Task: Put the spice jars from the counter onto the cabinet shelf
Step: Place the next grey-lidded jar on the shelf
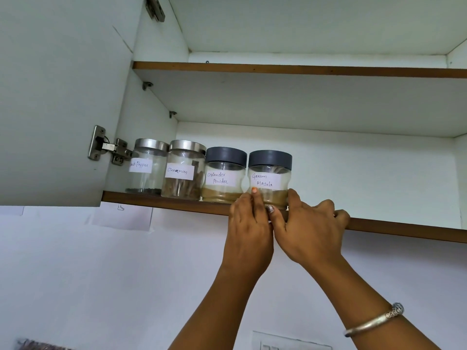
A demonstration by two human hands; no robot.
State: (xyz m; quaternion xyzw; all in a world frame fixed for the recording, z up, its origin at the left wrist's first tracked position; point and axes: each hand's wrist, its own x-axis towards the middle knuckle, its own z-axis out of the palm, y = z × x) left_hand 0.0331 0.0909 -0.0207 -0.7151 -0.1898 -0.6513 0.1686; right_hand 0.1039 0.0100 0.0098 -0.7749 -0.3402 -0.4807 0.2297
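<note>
Item: Garam Masala jar [270, 179], grey lid, upright on the lower shelf [404, 229], last on the right of a row of four.

Row, left to right: pepper jar [146, 168], cinnamon jar [184, 170], coriander jar [223, 175], Garam Masala jar. The last two stand touching or nearly so; which cannot be told.

Left hand [249, 223]: reaching up from below, fingers on the jar's lower left front, one fingertip raised against the glass.

Right hand [309, 231]: thumb and forefinger on the jar's lower right, other fingers curled over the shelf edge. Both hands are grasping the jar lightly at its base rather than clenched round it.

Key relation: the jar sits directly above and just behind both hands, at the shelf's front edge, its long axis vertical. Neither hand is clearly nearer. Free shelf lies to the right and behind.

Judgement: the jar appears seated; what is left is likely a small push back or a straightening, then letting go. A push low on the base should not tip it.
</note>
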